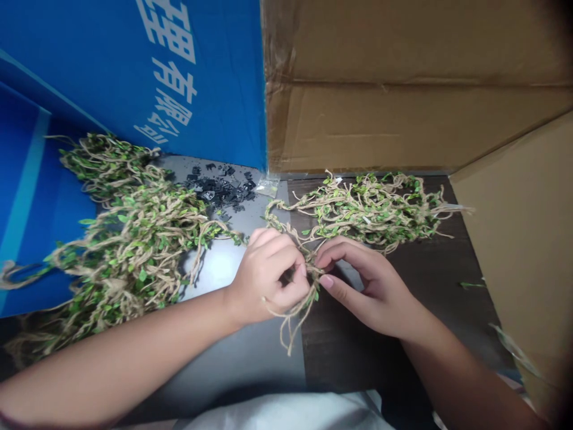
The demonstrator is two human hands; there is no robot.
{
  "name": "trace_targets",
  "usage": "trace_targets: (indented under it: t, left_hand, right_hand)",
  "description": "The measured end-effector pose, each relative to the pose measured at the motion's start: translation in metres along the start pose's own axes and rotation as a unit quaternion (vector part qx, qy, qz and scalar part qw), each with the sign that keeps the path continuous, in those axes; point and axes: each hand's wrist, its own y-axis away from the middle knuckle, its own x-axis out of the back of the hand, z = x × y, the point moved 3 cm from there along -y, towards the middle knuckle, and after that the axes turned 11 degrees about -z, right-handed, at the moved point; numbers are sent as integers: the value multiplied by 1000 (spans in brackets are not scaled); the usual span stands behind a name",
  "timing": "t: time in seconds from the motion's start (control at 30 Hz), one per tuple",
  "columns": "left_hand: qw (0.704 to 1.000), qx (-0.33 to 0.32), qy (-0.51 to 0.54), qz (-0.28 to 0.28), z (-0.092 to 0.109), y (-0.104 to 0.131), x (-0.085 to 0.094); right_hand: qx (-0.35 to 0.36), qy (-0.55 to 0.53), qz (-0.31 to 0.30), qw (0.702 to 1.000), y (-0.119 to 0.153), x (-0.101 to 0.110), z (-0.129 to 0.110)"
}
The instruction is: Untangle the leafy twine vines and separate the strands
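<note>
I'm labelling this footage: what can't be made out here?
All in the head view:
- leafy twine where it is pinched: covered by the left hand
- near side of the left pile: partly covered by the left forearm
- top white character: cut off by the upper edge
- black flakes: too small to count

Pale glare whitens the grey surface (218,267), while dark vignetting shades the right-hand corners.

Left forearm (134,352) bare, slantwise from lower left | left hand (268,272) — curled in a pinch | right forearm (461,364) also bare, slantwise from lower right | right hand (373,286) — half bent, its fingertips (327,281) close to the left hand
</note>
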Motion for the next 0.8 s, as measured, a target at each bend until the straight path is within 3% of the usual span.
trace_targets:
  t: [0.13,0.3,0.6,0.8]
  left_hand:
    - [1000,-1,-9,-6,2,1,0]
    - [1000,5,4,-9,2,-1,0]
    - [1000,16,12,-2,1,0,2]
    - [1000,15,17,-4,0,1,1]
  right_hand:
    - [54,110,4,992,0,-3,-3]
    - [54,185,21,981,0,-4,1]
    - [-11,-27,8,1000,1,1,4]
    - [-39,-230,7,972,1,-1,8]
